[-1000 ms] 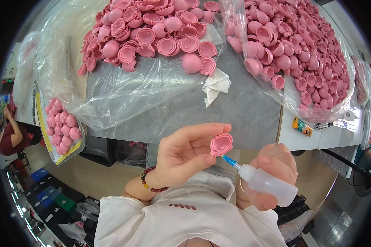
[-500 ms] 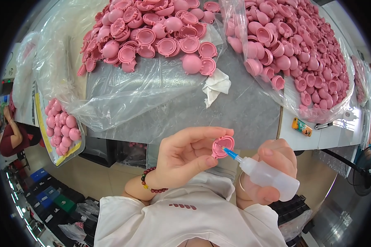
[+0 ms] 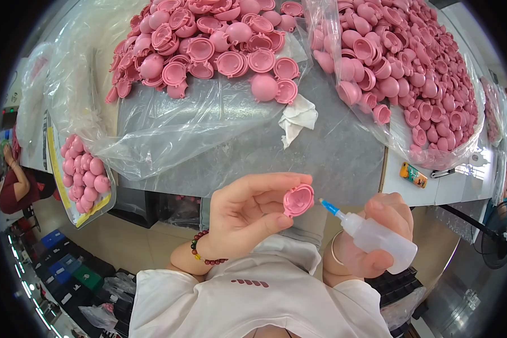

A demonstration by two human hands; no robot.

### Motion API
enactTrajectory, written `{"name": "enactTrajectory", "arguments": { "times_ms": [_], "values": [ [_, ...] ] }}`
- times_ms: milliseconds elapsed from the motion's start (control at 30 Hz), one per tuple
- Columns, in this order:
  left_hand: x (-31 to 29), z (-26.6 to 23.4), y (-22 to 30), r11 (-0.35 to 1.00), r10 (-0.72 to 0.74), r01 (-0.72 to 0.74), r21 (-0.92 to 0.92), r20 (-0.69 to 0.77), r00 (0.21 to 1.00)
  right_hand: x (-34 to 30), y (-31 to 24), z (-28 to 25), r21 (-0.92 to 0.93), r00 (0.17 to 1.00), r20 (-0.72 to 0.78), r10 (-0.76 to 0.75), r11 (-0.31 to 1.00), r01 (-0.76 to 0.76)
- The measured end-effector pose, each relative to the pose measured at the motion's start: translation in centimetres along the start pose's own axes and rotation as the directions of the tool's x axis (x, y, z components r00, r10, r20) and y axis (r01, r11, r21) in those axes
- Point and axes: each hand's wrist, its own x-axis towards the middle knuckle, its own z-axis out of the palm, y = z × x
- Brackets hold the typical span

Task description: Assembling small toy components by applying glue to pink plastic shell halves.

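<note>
Between thumb and fingertips, my left hand (image 3: 245,208) pinches a pink plastic half shell (image 3: 298,200), its hollow side turned up toward me. My right hand (image 3: 384,225) is wrapped round a translucent white squeeze bottle (image 3: 380,241). The bottle's blue needle tip (image 3: 329,207) points at the shell and stands a short gap to its right. Both hands are held above my lap, just in front of the table's near edge. A heap of similar pink half shells (image 3: 231,65) lies on the table beyond them.
A second, larger pile of pink parts (image 3: 411,79) lies in clear plastic at the right. Closed pink pieces (image 3: 84,179) fill a tray at the left. A crumpled white tissue (image 3: 297,119), clear plastic sheeting (image 3: 174,146) and a yellow-orange object (image 3: 413,174) lie on the table.
The needle tip has come out of the shell as the bottle moved right. My left hand has shifted slightly left and tilted the shell.
</note>
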Motion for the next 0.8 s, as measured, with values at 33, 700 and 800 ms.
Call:
{"name": "enactTrajectory", "arguments": {
  "times_ms": [33, 700, 800],
  "values": [
    [0.0, 0.1, 0.0, 1.000, -0.001, 0.001, -0.001, 0.000, 1.000, -0.1, 0.1, -0.2, 0.024, 1.000, 0.020, -0.010, 1.000, 0.010],
    [-0.1, 0.1, 0.4, 0.912, -0.228, 0.195, -0.361, -0.051, 0.972, 2.8, 3.4, 1.0, -0.164, 0.936, 0.173, 0.306, 0.946, -0.279],
    [0.0, -0.2, 0.4, 0.899, 0.231, -0.202, 0.389, -0.030, 0.972, 4.4, 3.6, -1.3, -0.215, 0.979, -0.040, 0.199, 0.955, -0.203]
  ]
}}
